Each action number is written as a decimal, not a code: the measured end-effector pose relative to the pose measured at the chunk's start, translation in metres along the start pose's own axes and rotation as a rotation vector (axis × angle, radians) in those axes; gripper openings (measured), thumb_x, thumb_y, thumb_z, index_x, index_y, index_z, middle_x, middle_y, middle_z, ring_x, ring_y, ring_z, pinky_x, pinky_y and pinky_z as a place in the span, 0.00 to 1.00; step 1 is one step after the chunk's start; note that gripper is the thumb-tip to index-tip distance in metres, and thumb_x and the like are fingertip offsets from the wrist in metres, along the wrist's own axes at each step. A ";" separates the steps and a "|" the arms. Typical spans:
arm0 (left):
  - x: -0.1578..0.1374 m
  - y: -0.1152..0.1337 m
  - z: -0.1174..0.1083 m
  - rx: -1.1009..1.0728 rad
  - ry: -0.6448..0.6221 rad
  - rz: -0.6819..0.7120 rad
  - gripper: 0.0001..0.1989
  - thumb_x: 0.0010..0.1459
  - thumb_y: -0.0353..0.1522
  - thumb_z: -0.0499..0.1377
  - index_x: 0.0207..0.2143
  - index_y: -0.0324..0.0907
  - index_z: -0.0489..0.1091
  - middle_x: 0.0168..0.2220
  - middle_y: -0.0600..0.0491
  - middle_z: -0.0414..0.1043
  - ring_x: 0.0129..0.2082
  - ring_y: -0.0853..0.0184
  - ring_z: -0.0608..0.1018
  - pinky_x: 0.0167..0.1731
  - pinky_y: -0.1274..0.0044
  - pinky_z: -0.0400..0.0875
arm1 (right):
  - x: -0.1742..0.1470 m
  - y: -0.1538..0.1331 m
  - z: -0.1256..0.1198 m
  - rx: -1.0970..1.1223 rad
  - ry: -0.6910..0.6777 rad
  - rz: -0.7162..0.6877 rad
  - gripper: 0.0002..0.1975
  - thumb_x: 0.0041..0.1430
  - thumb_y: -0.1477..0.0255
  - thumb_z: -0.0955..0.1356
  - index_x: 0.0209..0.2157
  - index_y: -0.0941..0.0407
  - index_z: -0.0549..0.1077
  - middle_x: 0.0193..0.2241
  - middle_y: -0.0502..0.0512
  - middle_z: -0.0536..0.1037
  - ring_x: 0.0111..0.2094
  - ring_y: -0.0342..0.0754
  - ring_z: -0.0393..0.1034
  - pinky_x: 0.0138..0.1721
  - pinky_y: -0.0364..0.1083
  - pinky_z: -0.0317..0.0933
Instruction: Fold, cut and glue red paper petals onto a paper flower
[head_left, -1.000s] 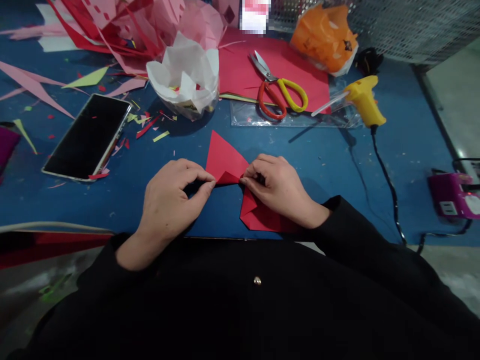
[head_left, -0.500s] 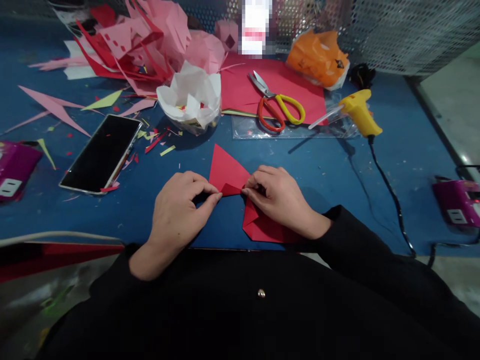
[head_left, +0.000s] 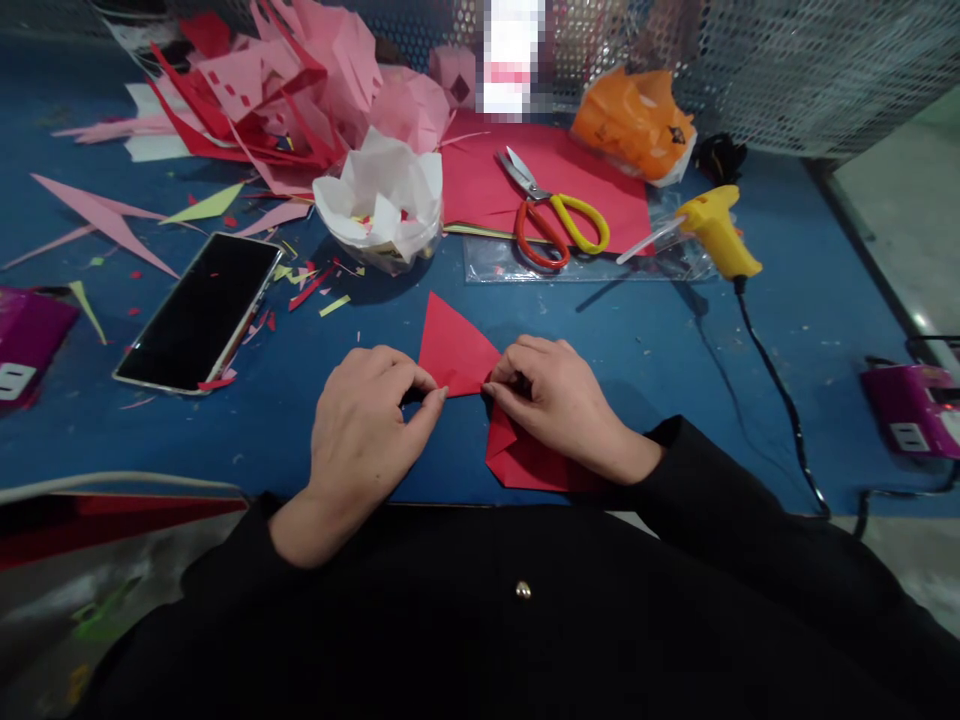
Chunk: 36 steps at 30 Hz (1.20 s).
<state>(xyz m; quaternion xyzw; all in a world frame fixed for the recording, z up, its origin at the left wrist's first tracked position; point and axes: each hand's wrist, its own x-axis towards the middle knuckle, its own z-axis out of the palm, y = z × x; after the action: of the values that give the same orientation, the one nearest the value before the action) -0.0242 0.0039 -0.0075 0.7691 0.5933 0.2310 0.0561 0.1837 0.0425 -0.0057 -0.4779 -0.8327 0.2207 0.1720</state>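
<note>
A folded piece of red paper (head_left: 454,350) lies on the blue table between my two hands, its pointed tip facing away from me. My left hand (head_left: 375,425) pinches its lower left edge between thumb and forefinger. On the other side, my right hand (head_left: 551,400) grips the lower right corner with thumb and fingertips. Beneath the right hand and wrist is another folded piece of red paper (head_left: 517,462), partly covered; I cannot tell whether the two pieces are joined.
Scissors (head_left: 551,215) with red and yellow handles rest on stacked red sheets (head_left: 472,180). A yellow glue gun (head_left: 716,230) stands to the right, its cable trailing forward. Leftward are a phone (head_left: 202,310), a white paper bowl (head_left: 382,200) of scraps and heaped pink paper (head_left: 330,60).
The dark raised fold along the red paper's near edge now lies flat. My left hand has shifted slightly to the right; my right hand stays nearly in place.
</note>
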 end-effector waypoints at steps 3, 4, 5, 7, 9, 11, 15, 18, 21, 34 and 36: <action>-0.001 0.001 0.000 0.038 0.010 0.017 0.07 0.62 0.35 0.59 0.30 0.46 0.71 0.34 0.49 0.76 0.36 0.57 0.75 0.36 0.64 0.68 | 0.000 0.000 -0.001 0.011 -0.008 0.009 0.07 0.60 0.74 0.70 0.28 0.55 0.70 0.29 0.49 0.74 0.34 0.47 0.69 0.36 0.46 0.49; -0.001 0.001 0.000 0.054 0.011 0.021 0.06 0.62 0.35 0.59 0.31 0.46 0.71 0.34 0.49 0.76 0.36 0.56 0.75 0.37 0.64 0.69 | 0.000 -0.001 -0.001 0.009 -0.009 0.013 0.07 0.60 0.75 0.70 0.28 0.55 0.70 0.29 0.49 0.74 0.35 0.47 0.69 0.36 0.46 0.49; -0.001 0.001 -0.001 0.069 0.013 0.025 0.05 0.63 0.35 0.59 0.32 0.46 0.71 0.34 0.49 0.76 0.36 0.56 0.75 0.37 0.64 0.69 | 0.000 -0.001 -0.001 0.007 -0.009 0.015 0.07 0.60 0.75 0.70 0.28 0.55 0.70 0.29 0.49 0.74 0.35 0.47 0.69 0.36 0.46 0.49; -0.002 0.003 -0.002 0.082 0.017 0.051 0.04 0.64 0.34 0.59 0.34 0.46 0.71 0.35 0.49 0.76 0.38 0.55 0.76 0.38 0.63 0.69 | 0.000 -0.001 -0.001 0.004 -0.007 0.015 0.07 0.60 0.75 0.70 0.28 0.55 0.70 0.29 0.49 0.74 0.35 0.47 0.69 0.36 0.46 0.49; -0.002 0.004 -0.002 0.056 0.033 0.114 0.04 0.65 0.31 0.57 0.36 0.45 0.72 0.37 0.48 0.77 0.41 0.55 0.76 0.41 0.64 0.70 | 0.000 -0.001 -0.001 0.007 -0.006 0.014 0.07 0.60 0.75 0.70 0.28 0.55 0.70 0.29 0.49 0.74 0.35 0.47 0.69 0.36 0.46 0.50; -0.002 0.004 -0.001 0.010 0.034 0.207 0.09 0.66 0.27 0.54 0.38 0.43 0.74 0.40 0.47 0.78 0.42 0.57 0.77 0.43 0.65 0.71 | 0.000 0.000 -0.001 0.013 -0.003 0.011 0.08 0.60 0.75 0.70 0.27 0.55 0.70 0.29 0.49 0.74 0.34 0.47 0.69 0.36 0.46 0.50; -0.003 0.004 0.003 0.013 0.004 0.412 0.16 0.67 0.24 0.49 0.45 0.40 0.76 0.43 0.46 0.80 0.42 0.59 0.79 0.43 0.67 0.74 | 0.001 0.001 -0.001 0.035 0.000 -0.005 0.08 0.59 0.76 0.70 0.28 0.55 0.69 0.29 0.50 0.74 0.33 0.46 0.68 0.36 0.46 0.50; -0.005 0.004 0.004 0.134 0.001 0.518 0.16 0.69 0.25 0.49 0.49 0.38 0.76 0.43 0.44 0.81 0.40 0.58 0.79 0.39 0.67 0.74 | 0.001 0.001 -0.001 0.053 0.008 -0.006 0.08 0.59 0.76 0.70 0.28 0.55 0.68 0.28 0.49 0.73 0.32 0.45 0.66 0.35 0.45 0.51; -0.008 0.007 0.003 0.237 -0.041 0.566 0.17 0.67 0.25 0.50 0.52 0.33 0.74 0.43 0.43 0.80 0.38 0.56 0.78 0.36 0.66 0.74 | 0.000 0.001 0.000 0.056 0.028 -0.001 0.08 0.59 0.76 0.71 0.28 0.55 0.68 0.29 0.49 0.73 0.32 0.45 0.66 0.36 0.46 0.52; -0.018 0.014 0.005 0.183 -0.052 0.509 0.19 0.62 0.26 0.53 0.54 0.31 0.73 0.50 0.38 0.78 0.45 0.52 0.78 0.44 0.60 0.74 | -0.015 0.010 -0.016 0.204 0.192 -0.206 0.14 0.67 0.76 0.60 0.51 0.57 0.70 0.41 0.56 0.82 0.45 0.50 0.75 0.50 0.53 0.62; -0.019 0.013 0.005 0.151 -0.020 0.504 0.19 0.61 0.25 0.53 0.53 0.31 0.74 0.50 0.38 0.78 0.46 0.52 0.78 0.46 0.59 0.74 | -0.023 0.007 -0.018 0.058 0.129 -0.342 0.15 0.69 0.73 0.59 0.51 0.59 0.71 0.46 0.60 0.82 0.50 0.53 0.73 0.53 0.55 0.62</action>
<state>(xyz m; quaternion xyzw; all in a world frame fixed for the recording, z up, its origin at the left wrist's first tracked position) -0.0141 -0.0170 -0.0127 0.8969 0.3979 0.1850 -0.0551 0.2089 0.0298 0.0040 -0.3375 -0.8823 0.1811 0.2736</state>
